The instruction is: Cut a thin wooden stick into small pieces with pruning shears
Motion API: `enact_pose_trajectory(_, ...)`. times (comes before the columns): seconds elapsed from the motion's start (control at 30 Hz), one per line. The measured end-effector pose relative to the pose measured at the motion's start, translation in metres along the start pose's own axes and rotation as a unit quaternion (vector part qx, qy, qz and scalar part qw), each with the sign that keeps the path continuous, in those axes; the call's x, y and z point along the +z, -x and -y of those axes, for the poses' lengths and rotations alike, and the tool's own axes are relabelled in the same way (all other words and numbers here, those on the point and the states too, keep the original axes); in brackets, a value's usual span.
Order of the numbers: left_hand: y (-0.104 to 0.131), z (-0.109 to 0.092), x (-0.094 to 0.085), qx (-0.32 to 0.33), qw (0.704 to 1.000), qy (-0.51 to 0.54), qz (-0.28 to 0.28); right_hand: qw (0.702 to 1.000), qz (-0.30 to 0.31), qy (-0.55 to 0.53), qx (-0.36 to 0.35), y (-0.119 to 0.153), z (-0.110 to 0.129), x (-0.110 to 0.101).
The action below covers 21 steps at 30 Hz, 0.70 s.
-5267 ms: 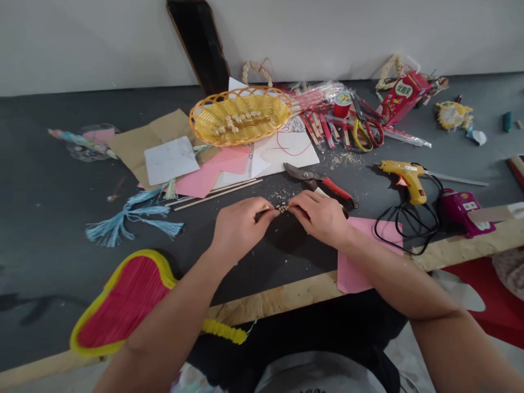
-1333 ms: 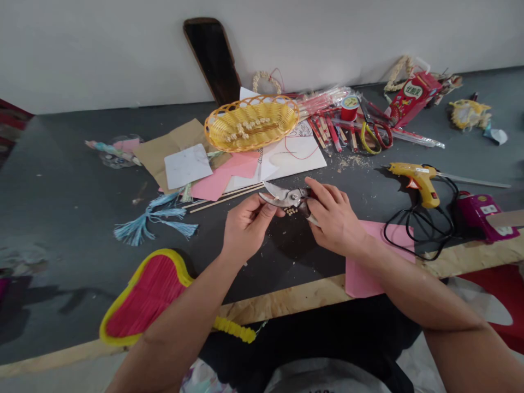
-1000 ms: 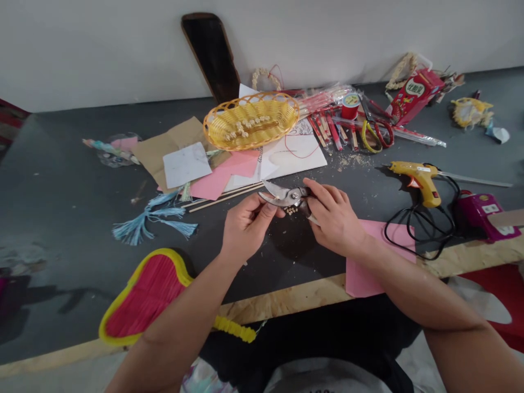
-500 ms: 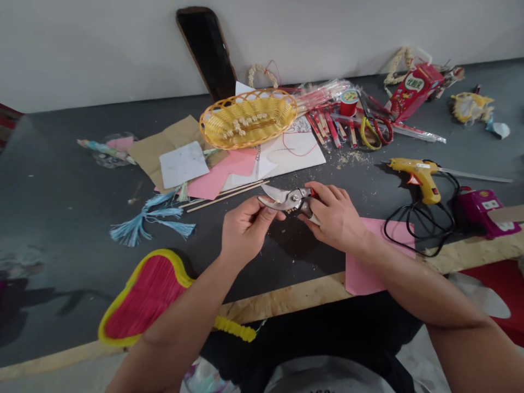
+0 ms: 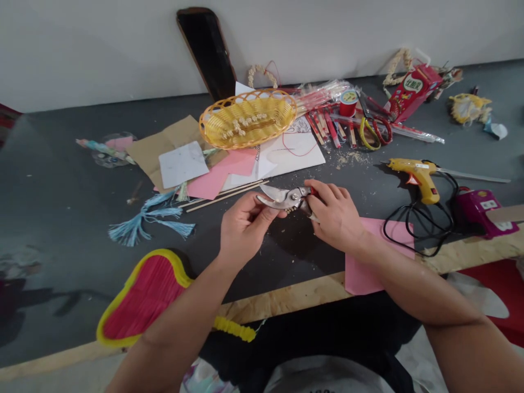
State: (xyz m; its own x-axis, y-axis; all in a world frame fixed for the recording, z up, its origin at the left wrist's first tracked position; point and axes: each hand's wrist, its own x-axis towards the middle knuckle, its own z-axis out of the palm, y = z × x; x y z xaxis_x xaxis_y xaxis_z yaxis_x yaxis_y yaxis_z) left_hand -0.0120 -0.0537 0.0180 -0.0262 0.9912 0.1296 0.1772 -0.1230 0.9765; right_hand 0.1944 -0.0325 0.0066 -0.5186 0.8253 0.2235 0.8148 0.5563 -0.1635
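My right hand (image 5: 338, 215) is wrapped round the handles of a pair of pruning shears (image 5: 289, 197), whose blades point left and stand apart. Close to the blade tips, my left hand (image 5: 245, 224) is closed in a pinch. A small pale piece shows between its fingers and the blades, too hidden to name. Below the shears' pivot a short row of pale, bead-like bits (image 5: 291, 209) is partly covered. Thin wooden sticks (image 5: 221, 197) lie just beyond my left hand. A red fan-shaped piece with a yellow edge (image 5: 149, 292) lies beneath my left forearm.
Behind my hands stands a yellow woven basket (image 5: 245, 117) on papers. Scissors (image 5: 374, 131) and a red carton (image 5: 415, 93) are at the back right. A hot glue gun (image 5: 421, 172) trails its cord at right. Blue tassels (image 5: 147, 218) lie left; a phone (image 5: 207, 52) leans on the wall.
Both hands and the shears keep almost the same place. The fingers of my right hand look slightly shifted on the lower handle.
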Motion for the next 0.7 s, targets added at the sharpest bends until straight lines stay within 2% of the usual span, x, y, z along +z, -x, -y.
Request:
enact_pose_trajectory(0.23, 0.0011, -0.0035, -0.0011, -0.018, 0.999, 0.025, 0.010, 1.000, -0.009, -0.011, -0.024, 0.0026, 0.0002, 0.0006)
enact_pose_trajectory(0.5, -0.0057, -0.0046, -0.0066, -0.098, 0.981, 0.138, 0.093, 0.999, 0.003, -0.022, -0.044, 0.0033, -0.0020, 0.0015)
enact_pose_trajectory(0.7, -0.0062, -0.0033, -0.0057, -0.111, 0.976, 0.160, 0.093, 0.998, 0.017, -0.037, -0.045, 0.0045, -0.0052, 0.0000)
